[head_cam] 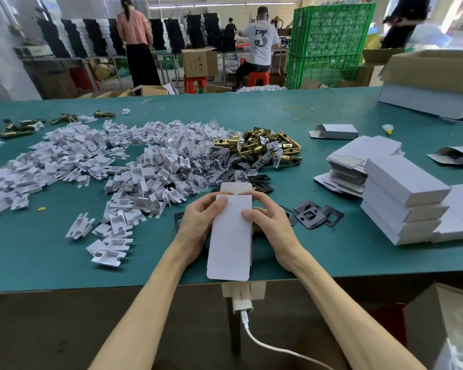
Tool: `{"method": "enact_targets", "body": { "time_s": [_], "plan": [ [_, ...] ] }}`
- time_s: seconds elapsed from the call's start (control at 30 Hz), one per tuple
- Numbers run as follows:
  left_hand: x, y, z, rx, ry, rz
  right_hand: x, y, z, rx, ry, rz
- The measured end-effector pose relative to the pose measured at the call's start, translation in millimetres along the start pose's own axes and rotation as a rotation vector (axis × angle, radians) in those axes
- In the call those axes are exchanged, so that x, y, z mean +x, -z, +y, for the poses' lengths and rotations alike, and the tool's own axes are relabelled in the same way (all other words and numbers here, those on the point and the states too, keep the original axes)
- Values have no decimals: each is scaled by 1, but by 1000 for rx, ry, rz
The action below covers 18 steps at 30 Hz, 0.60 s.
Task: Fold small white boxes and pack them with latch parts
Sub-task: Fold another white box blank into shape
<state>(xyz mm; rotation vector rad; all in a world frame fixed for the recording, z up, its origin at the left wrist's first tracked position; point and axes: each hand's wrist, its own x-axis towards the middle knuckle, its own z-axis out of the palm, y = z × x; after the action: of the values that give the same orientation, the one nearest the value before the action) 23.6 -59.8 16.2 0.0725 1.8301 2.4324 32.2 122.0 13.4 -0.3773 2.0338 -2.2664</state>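
A small white box (pixel 230 236) stands lengthwise between both hands above the green table's near edge, its far flap up and its near flap hanging open. My left hand (pixel 198 222) grips its left side, thumb on top. My right hand (pixel 267 222) grips its right side, thumb on the top face. Brass latch parts (pixel 262 145) lie heaped beyond the hands. Black strike plates (pixel 313 216) lie just right of my right hand. White folded card inserts (pixel 91 166) spread over the left half of the table.
Folded white boxes (pixel 404 204) are stacked at the right, with flat box blanks (pixel 358 158) behind them. Clear bagged pieces (pixel 206 156) lie mid-table. A large cardboard carton (pixel 436 84) sits far right. A charger and white cable (pixel 242 308) hang at the table edge.
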Motion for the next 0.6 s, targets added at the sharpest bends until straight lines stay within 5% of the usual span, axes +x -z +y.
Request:
{"method": "enact_targets", "body": {
  "time_s": [0.6],
  "plan": [
    [2,1,-3,171,-58,-2,4,-1,8,-43,-14,157]
  ]
}}
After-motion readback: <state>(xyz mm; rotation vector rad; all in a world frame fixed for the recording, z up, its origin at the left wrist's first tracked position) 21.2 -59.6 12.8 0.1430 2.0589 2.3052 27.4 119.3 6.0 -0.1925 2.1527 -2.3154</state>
